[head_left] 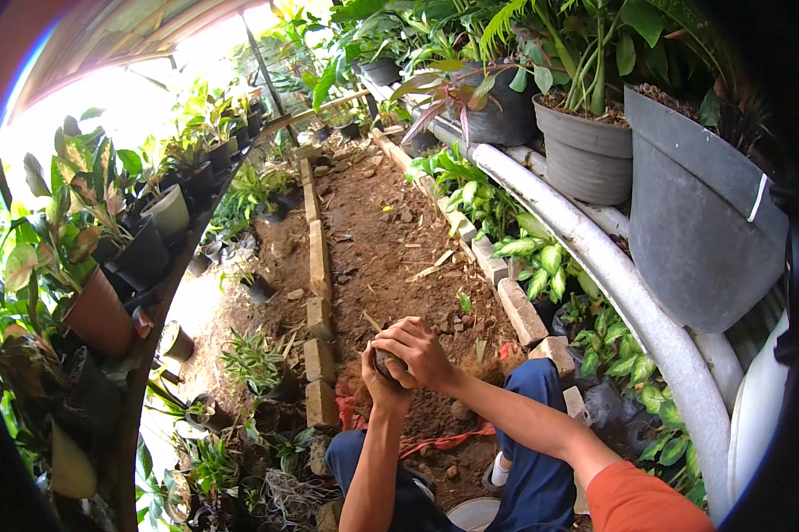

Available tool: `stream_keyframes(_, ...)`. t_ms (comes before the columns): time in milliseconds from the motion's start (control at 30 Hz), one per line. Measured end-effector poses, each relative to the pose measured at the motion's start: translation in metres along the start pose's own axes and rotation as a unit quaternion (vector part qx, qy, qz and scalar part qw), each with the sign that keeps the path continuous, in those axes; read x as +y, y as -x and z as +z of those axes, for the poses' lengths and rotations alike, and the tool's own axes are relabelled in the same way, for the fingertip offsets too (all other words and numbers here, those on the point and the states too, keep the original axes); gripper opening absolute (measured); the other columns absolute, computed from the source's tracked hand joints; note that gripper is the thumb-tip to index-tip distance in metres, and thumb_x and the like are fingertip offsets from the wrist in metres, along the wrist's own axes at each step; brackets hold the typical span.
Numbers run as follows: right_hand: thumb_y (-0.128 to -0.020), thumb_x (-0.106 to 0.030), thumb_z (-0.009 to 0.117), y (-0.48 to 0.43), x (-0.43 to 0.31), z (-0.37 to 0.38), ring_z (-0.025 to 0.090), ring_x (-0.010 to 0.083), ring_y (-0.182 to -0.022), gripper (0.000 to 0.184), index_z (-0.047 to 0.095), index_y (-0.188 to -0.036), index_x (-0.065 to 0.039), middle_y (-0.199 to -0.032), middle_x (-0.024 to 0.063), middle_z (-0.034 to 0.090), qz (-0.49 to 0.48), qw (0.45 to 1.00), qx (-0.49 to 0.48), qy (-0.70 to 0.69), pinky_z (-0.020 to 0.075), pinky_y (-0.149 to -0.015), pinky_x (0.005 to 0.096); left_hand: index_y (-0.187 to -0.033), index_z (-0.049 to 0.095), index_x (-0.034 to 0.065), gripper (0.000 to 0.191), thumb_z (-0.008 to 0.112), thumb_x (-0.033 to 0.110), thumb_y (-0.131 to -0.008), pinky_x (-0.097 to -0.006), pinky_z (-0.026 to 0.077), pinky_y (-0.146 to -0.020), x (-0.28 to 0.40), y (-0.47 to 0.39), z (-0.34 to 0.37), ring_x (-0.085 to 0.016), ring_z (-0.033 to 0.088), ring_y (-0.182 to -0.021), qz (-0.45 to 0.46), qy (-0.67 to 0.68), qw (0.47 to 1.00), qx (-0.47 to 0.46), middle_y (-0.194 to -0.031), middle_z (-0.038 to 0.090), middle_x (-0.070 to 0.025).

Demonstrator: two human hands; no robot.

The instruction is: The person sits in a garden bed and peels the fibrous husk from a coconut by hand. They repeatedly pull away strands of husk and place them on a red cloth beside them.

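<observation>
My left hand (380, 389) cups a dark brown rounded lump (387, 364), perhaps soil, from below and the left. Over its top and right side curl the fingers of my right hand (416, 352). The lump is largely covered by my fingers, so its full shape is hidden. A thin pale stick or stem (371, 322) shows just beyond my fingers; I cannot tell whether it joins the lump. Below my hands, loose brown soil (432, 412) lies between my knees, with a strip of red cloth or netting (449, 443) across it. Brown fibre (495, 370) lies beside my right knee.
Brick rows (319, 259) (521, 311) edge the dirt path (392, 246). Potted plants crowd a dark shelf (173, 286) at left. At right, a white pipe (599, 266) runs below large pots (698, 213). A white container (476, 513) sits between my legs.
</observation>
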State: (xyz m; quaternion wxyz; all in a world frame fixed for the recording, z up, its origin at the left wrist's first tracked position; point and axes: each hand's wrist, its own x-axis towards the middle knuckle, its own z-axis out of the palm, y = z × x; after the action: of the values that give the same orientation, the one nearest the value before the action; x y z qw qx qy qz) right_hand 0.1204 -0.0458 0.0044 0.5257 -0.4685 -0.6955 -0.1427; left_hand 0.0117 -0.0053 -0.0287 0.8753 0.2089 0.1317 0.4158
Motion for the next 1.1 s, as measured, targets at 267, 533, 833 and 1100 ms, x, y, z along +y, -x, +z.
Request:
stream_keyframes(267, -0.092, -0.035, 0.048, 0.006, -0.009, 0.016, 0.063, 0.0295, -0.095, 0.039, 0.070, -0.100, -0.004, -0.096, 0.0118, 0.068, -0.026, 0.998, -0.003, 0.050, 0.0404, -0.102, 0.0477, -0.130, 0.049, 0.0141, 0.048, 0.033, 0.050, -0.103, -0.0453, 0.047, -0.105, 0.007, -0.005, -0.043, -0.027, 0.050, -0.125, -0.029, -0.022, 0.998, 0.046, -0.127, 0.052, -0.0111)
stream_keyframes(533, -0.092, -0.023, 0.053, 0.003, 0.001, 0.024, 0.061, 0.0338, -0.093, 0.027, 0.068, -0.096, 0.000, -0.091, 0.0161, 0.067, 0.045, 0.995, 0.013, -0.090, 0.0449, -0.095, 0.0470, -0.132, 0.049, 0.0090, 0.052, 0.034, 0.049, -0.103, -0.0397, 0.054, -0.098, 0.013, -0.003, -0.032, -0.022, 0.057, -0.117, 0.004, -0.066, 0.994, 0.085, -0.125, 0.055, -0.0099)
stream_keyframes(833, -0.104, -0.026, 0.032, -0.003, 0.013, 0.026, 0.064, 0.0313, -0.099, 0.044, 0.066, -0.101, 0.001, -0.103, 0.0183, 0.065, 0.165, 0.962, 0.143, -0.166, 0.0487, -0.090, 0.0423, -0.129, 0.053, 0.0080, 0.050, 0.054, 0.047, -0.098, -0.0387, 0.059, -0.085, 0.025, 0.001, -0.013, -0.020, 0.067, -0.094, -0.085, -0.017, 0.996, 0.035, -0.112, 0.064, -0.0088)
stream_keyframes(1100, -0.108, -0.038, 0.024, 0.004, 0.020, 0.026, 0.066, 0.0228, -0.086, 0.059, 0.066, -0.097, 0.002, -0.090, 0.0127, 0.068, 0.270, 0.927, 0.108, -0.238, 0.0510, -0.082, 0.0370, -0.112, 0.057, 0.0045, 0.037, 0.047, 0.036, -0.096, -0.0518, 0.057, -0.090, 0.053, 0.009, -0.019, -0.032, 0.066, -0.093, 0.000, 0.032, 0.985, 0.167, -0.102, 0.065, -0.0146)
